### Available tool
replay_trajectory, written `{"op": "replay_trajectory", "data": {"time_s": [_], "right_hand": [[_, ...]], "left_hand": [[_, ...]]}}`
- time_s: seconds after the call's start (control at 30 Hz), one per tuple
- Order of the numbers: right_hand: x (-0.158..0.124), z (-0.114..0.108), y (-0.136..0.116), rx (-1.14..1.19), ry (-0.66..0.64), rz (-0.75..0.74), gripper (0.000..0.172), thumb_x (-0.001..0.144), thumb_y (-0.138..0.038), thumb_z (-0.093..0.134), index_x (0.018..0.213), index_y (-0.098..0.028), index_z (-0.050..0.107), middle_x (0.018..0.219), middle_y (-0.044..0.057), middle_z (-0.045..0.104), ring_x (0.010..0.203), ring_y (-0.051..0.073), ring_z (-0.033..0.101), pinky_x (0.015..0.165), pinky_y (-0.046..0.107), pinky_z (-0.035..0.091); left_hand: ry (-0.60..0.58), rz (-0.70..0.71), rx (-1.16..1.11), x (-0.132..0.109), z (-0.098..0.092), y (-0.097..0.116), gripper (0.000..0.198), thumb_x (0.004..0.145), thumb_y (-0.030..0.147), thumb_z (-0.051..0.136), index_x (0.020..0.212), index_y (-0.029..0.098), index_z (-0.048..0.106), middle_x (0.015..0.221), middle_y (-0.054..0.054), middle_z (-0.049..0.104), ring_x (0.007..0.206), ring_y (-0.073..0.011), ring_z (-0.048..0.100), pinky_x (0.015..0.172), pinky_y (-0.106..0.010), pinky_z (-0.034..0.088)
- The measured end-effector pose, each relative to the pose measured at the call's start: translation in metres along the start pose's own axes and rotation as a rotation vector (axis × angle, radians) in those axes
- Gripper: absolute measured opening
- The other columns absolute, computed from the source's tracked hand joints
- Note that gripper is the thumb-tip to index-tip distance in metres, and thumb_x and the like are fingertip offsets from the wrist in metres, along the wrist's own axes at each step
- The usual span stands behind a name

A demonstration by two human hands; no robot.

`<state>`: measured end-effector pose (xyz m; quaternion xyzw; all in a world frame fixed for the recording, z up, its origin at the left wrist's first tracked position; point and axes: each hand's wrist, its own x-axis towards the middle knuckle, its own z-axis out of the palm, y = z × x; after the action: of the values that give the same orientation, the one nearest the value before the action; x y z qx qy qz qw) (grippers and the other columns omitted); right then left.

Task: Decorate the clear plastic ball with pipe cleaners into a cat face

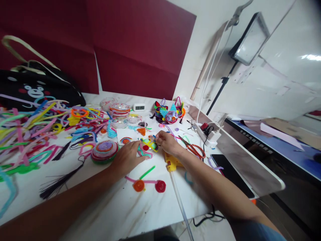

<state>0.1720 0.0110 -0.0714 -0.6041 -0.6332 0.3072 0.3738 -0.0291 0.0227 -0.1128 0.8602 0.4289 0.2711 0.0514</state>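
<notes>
My left hand (127,157) is closed at the left side of a colourful pipe-cleaner piece (146,146) with a red disc in it. The fingers of my right hand (167,142) are pinched at the right end of the same piece. Under my right wrist lies a yellow glue gun (171,162) with a clear glue stick. Left of my left hand sits a round striped coil (104,150). Nearer me are an orange spiral (138,185) and a red spiral (160,186) on a pink strip, beside a green strip (147,172).
Loose pipe cleaners (45,124) heap at the left before a black bag (37,87). Orange-handled scissors (195,149), a power strip (208,134) and a black tablet-like object (233,175) lie right. Finished colourful pieces (169,113) and a small clock (139,107) stand behind.
</notes>
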Motion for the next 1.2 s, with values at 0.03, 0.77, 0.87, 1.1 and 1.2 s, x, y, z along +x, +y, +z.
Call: {"op": "replay_trajectory", "data": {"time_s": [0.03, 0.77, 0.87, 1.1, 1.2], "right_hand": [[-0.001, 0.0, 0.001, 0.027, 0.013, 0.001, 0.009, 0.083, -0.018, 0.054, 0.076, -0.02, 0.05, 0.067, -0.003, 0.052, 0.064, 0.013, 0.048, 0.06, 0.023, 0.039], [-0.003, 0.0, -0.025, 0.473, 0.091, 0.254, 0.011, 0.083, -0.014, 0.054, 0.074, -0.019, 0.048, 0.065, -0.002, 0.06, 0.059, 0.011, 0.061, 0.055, 0.021, 0.044], [0.003, 0.001, -0.025, 0.454, 0.094, 0.275, 0.015, 0.083, -0.016, 0.057, 0.073, -0.019, 0.047, 0.06, -0.003, 0.057, 0.051, 0.009, 0.056, 0.051, 0.02, 0.043], [0.012, 0.003, -0.018, 0.231, 0.066, 0.309, 0.012, 0.095, -0.024, 0.054, 0.091, -0.014, 0.057, 0.07, -0.002, 0.058, 0.056, 0.009, 0.056, 0.051, 0.02, 0.047], [0.015, 0.004, -0.018, 0.046, 0.038, 0.287, 0.018, 0.095, -0.03, 0.056, 0.098, -0.013, 0.06, 0.081, 0.0, 0.062, 0.063, 0.01, 0.059, 0.058, 0.025, 0.051]], "left_hand": [[0.015, 0.006, -0.006, -0.001, 0.001, -0.001, 0.054, 0.072, 0.043, 0.074, 0.114, 0.013, 0.059, 0.11, -0.015, 0.07, 0.106, -0.0319, 0.064, 0.092, -0.044, 0.05], [0.105, 0.13, -0.04, -0.006, 0.005, -0.005, 0.079, 0.073, 0.032, 0.074, 0.139, 0.017, 0.033, 0.119, -0.017, 0.066, 0.108, -0.0311, 0.065, 0.092, -0.045, 0.052], [0.098, 0.158, -0.042, -0.008, 0.004, -0.003, 0.077, 0.075, 0.028, 0.072, 0.14, 0.019, 0.033, 0.12, -0.016, 0.065, 0.108, -0.0305, 0.065, 0.092, -0.044, 0.052], [0.09, 0.167, -0.05, -0.01, 0.003, 0.002, 0.067, 0.078, 0.022, 0.066, 0.138, 0.016, 0.036, 0.118, -0.016, 0.065, 0.107, -0.03, 0.064, 0.092, -0.045, 0.051], [0.067, 0.11, -0.087, -0.008, 0.003, 0.002, 0.069, 0.076, 0.027, 0.069, 0.137, 0.014, 0.037, 0.123, -0.018, 0.063, 0.11, -0.0307, 0.063, 0.092, -0.044, 0.051]]}}
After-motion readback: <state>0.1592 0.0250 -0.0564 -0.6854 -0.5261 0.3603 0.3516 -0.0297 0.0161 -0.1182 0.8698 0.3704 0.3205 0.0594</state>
